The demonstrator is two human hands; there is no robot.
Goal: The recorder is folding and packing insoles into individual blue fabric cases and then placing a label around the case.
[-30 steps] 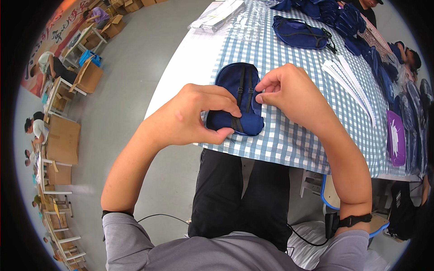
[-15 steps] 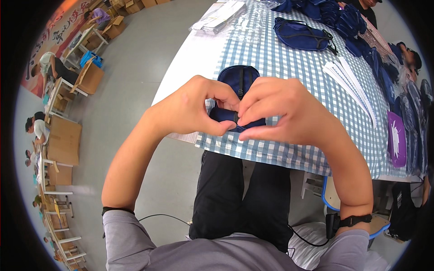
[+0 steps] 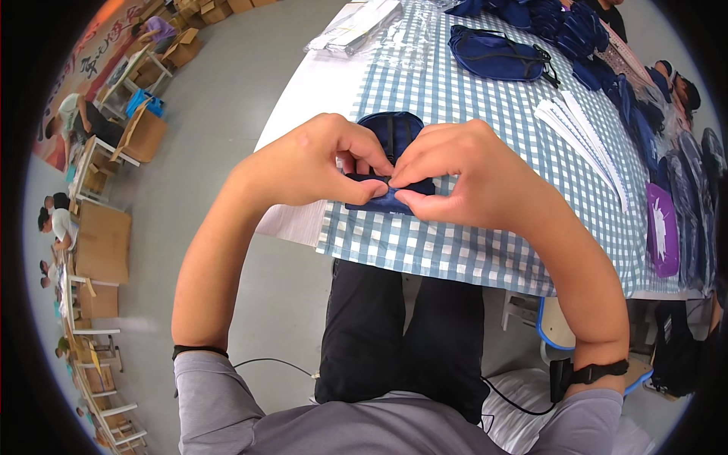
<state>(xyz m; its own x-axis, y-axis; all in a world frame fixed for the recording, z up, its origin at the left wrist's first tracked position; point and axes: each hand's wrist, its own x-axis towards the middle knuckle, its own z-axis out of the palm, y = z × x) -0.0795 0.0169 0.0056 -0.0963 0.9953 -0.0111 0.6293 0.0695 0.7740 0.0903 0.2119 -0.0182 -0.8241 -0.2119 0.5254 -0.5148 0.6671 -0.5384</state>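
Note:
A small navy fabric pouch (image 3: 369, 203) lies near the table's front edge, its lower part turned up in a fold. Down the middle of its far half runs a black strap (image 3: 390, 135). My left hand (image 3: 322, 161) pinches the pouch at the fold from the left, thumb in front and fingers behind. From the right, my right hand (image 3: 462, 174) is closed on the same spot, its fingertips almost meeting the left ones. The fingers cover the strap's near end and whatever small part lies between them.
A second navy bag (image 3: 497, 57) with black straps lies farther back, near a navy heap (image 3: 565, 26). White strips (image 3: 582, 144) fan out at right, with a purple piece (image 3: 663, 235) beyond them. Plastic-wrapped white packages (image 3: 353, 30) lie far left. Other people work at left tables.
Both hands have shifted slightly away from me and to the left, closing tighter together on the pouch. Its near part now looks flatter and folded up.

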